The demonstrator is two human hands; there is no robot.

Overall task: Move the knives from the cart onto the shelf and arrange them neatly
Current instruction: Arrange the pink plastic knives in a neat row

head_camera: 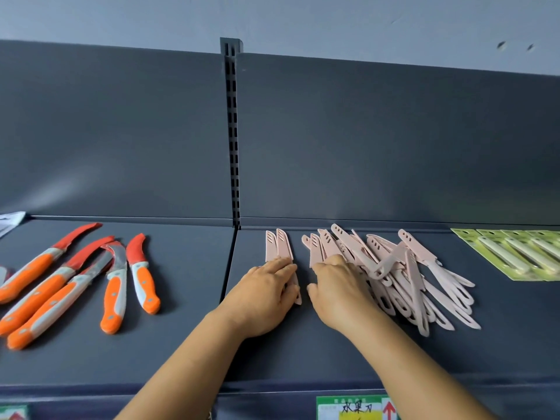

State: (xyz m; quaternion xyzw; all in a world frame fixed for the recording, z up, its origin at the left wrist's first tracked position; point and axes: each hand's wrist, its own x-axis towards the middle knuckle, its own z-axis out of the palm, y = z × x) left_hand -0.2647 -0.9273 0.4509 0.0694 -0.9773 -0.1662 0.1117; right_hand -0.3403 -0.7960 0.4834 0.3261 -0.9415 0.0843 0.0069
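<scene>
Even soft light, faint shadows, sharp focus, wide-angle edge bowing.

- A shop, at a display shelf.
- Dark grey metal gondola shelf (169, 344) with back panels and a slotted upright post (232, 131) at centre frame.
- Goods grouped by kind: orange-and-grey-handled knives (75, 283) at left, pale pink sheathed knives (394, 274) at centre right, green-carded packaged knives (515, 256) at far right.
- Green-and-yellow handwritten price label (357, 408) on the shelf's front edge, lower right.

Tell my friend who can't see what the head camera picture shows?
Two hands sort pink knives on a dark shelf: the left hand rests on two tidy ones, the right hand on a messy pile. Orange-handled knives lie left, green packs right.
</scene>
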